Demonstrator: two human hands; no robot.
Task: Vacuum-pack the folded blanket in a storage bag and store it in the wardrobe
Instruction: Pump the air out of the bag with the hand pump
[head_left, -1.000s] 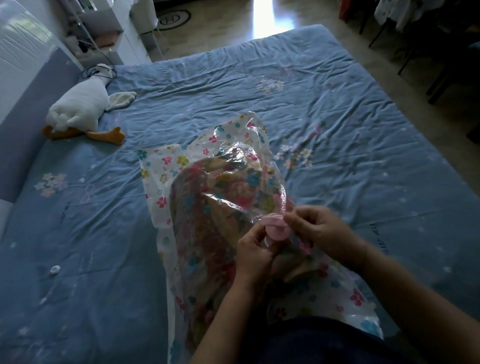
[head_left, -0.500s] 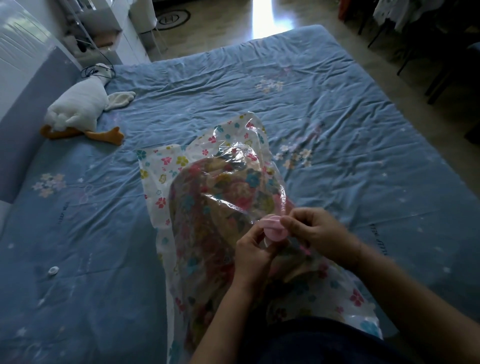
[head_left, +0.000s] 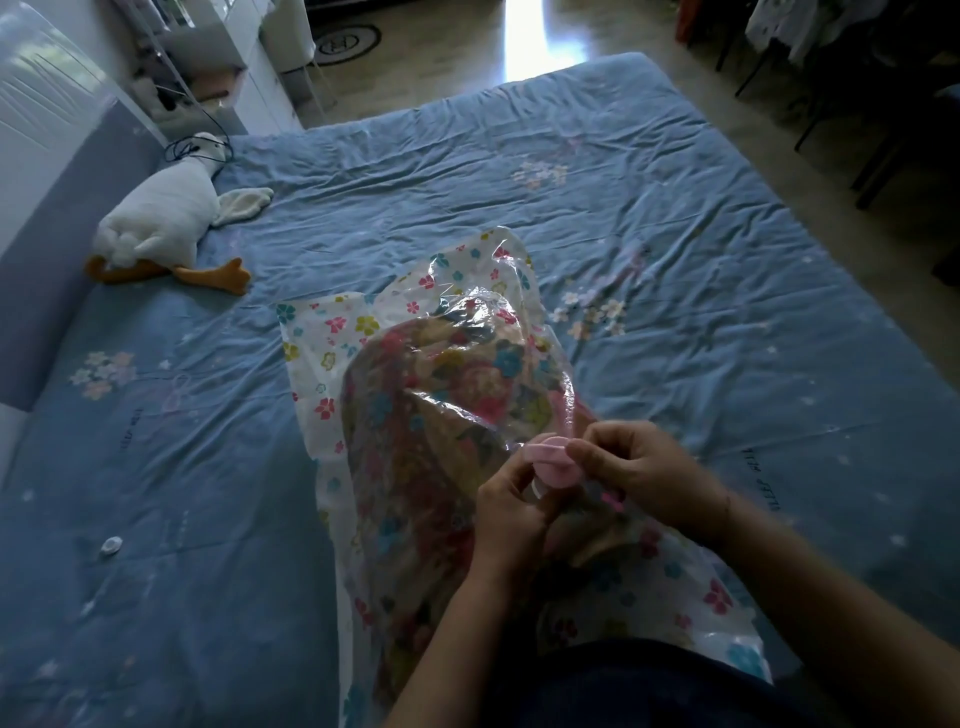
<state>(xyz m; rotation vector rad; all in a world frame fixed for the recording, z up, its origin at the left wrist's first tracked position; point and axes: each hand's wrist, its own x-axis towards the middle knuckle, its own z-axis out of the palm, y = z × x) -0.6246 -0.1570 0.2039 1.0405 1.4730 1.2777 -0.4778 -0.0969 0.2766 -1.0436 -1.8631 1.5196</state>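
Storage bag (head_left: 363, 343) lies on wrinkled blue bed (head_left: 649, 218) beside tiled floor (head_left: 441, 62).

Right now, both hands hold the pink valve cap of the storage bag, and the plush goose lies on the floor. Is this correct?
Not quite. In the head view the plush goose lies on the blue bed sheet, not on the floor. Both the left hand and the right hand do hold the pink valve cap of the storage bag.
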